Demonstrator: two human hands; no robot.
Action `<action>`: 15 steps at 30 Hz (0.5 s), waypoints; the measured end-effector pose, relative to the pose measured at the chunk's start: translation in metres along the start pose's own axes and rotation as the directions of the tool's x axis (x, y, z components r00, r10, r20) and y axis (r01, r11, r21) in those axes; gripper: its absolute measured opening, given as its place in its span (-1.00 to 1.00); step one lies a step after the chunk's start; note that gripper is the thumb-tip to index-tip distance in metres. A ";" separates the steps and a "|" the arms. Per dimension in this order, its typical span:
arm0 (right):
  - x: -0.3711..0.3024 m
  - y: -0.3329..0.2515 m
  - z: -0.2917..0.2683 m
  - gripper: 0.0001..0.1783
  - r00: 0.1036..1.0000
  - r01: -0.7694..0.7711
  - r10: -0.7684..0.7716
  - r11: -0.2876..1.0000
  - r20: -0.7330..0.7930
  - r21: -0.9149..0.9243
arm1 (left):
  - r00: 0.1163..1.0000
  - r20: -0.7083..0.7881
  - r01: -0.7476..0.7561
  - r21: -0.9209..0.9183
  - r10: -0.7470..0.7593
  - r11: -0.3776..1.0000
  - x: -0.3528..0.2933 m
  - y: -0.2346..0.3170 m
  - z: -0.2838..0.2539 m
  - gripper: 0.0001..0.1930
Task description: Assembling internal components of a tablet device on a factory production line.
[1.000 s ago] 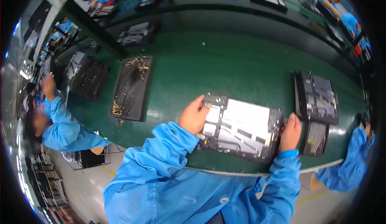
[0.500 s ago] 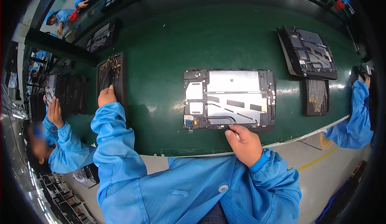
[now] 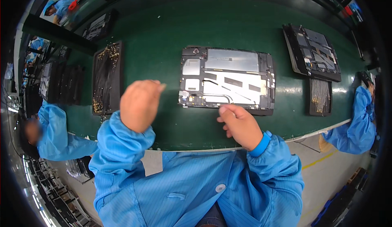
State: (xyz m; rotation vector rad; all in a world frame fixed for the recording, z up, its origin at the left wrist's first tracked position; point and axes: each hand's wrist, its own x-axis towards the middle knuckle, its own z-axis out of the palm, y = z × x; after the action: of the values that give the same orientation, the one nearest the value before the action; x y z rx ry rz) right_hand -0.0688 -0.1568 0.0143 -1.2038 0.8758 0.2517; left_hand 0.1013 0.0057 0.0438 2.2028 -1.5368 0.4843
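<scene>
An opened tablet-like device [image 3: 234,59], with silver plates in a black frame, lies on the green table in front of me. My left hand [image 3: 141,104] is raised between the device and a dark tray [image 3: 119,74], its fingers pinched together. A small yellowish tip shows at those fingertips, too blurred to name. Thin dark cables [image 3: 107,70] with gold-coloured ends fill that tray. My right hand [image 3: 243,127], with a blue band at the wrist, is closed by the device's near edge. What its thumb and forefinger hold, if anything, is hidden.
Similar devices [image 3: 316,49] are stacked at the right, above a second dark tray [image 3: 328,106] of thin cables. More dark panels [image 3: 65,82] stand in a row at the left. A co-worker's blue sleeve [image 3: 55,119] is at the left, another's sleeve [image 3: 357,117] at the right.
My left hand has left the cable tray and moved right, toward the device. The right hand stays near the device's lower edge; the whole view has shifted slightly.
</scene>
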 end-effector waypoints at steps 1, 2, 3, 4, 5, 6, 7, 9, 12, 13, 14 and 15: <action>-0.001 -0.001 0.000 -0.62 1.000 -0.005 0.005 1.000 -0.016 0.002 | 0.999 0.040 0.012 -0.113 -0.007 0.993 0.001 0.013 0.002 -0.81; -0.002 0.000 0.000 -0.60 0.990 0.140 -0.138 0.987 0.036 -0.075 | 1.000 0.022 -0.011 -0.185 0.015 0.983 -0.001 0.022 0.002 -0.78; -0.003 0.000 -0.001 -0.57 0.958 0.283 -0.271 0.948 0.098 -0.145 | 1.000 0.021 -0.016 -0.202 0.020 0.979 -0.001 0.027 0.002 -0.78; -0.004 -0.002 -0.001 -0.57 0.960 0.278 -0.268 0.949 0.084 -0.148 | 0.999 0.004 -0.045 -0.189 0.047 0.981 0.000 0.031 0.000 -0.76; -0.004 -0.005 -0.002 -0.55 0.947 0.317 -0.308 0.943 0.096 -0.099 | 0.997 -0.013 -0.073 -0.175 0.072 0.982 0.001 0.034 0.000 -0.74; -0.005 -0.008 -0.003 -0.53 0.932 0.354 -0.347 0.934 0.107 -0.049 | 0.997 -0.017 -0.076 -0.184 0.074 0.980 0.000 0.037 0.000 -0.74; -0.005 -0.010 -0.004 -0.53 0.934 0.348 -0.342 0.936 0.100 -0.051 | 0.997 -0.016 -0.077 -0.192 0.075 0.978 -0.001 0.039 0.000 -0.74; -0.004 -0.012 -0.006 -0.55 0.931 0.345 -0.343 0.938 0.124 0.006 | 0.996 -0.010 -0.088 -0.219 0.088 0.972 -0.002 0.043 -0.001 -0.72; -0.005 -0.015 -0.011 -0.57 0.969 0.159 -0.171 0.984 0.179 0.076 | 0.995 0.001 -0.093 -0.225 0.096 0.970 -0.007 0.044 0.000 -0.71; -0.006 -0.013 -0.012 -0.57 0.969 0.154 -0.166 0.985 0.185 0.075 | 0.996 0.005 -0.086 -0.223 0.089 0.971 -0.009 0.045 0.001 -0.71; -0.008 -0.009 -0.012 -0.59 0.969 0.178 -0.188 0.981 0.157 0.080 | 0.998 0.039 -0.047 -0.223 0.058 0.974 -0.010 0.046 0.005 -0.72; -0.009 -0.005 -0.012 -0.60 0.969 0.201 -0.211 0.976 0.130 0.084 | 0.997 0.073 -0.008 -0.222 0.025 0.975 -0.011 0.048 0.009 -0.73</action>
State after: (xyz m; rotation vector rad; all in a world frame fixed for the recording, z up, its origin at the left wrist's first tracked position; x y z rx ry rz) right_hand -0.0769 -0.1668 0.0237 -1.1869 0.6290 0.1327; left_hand 0.0529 -0.0045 0.0368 2.0589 -1.5664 0.2237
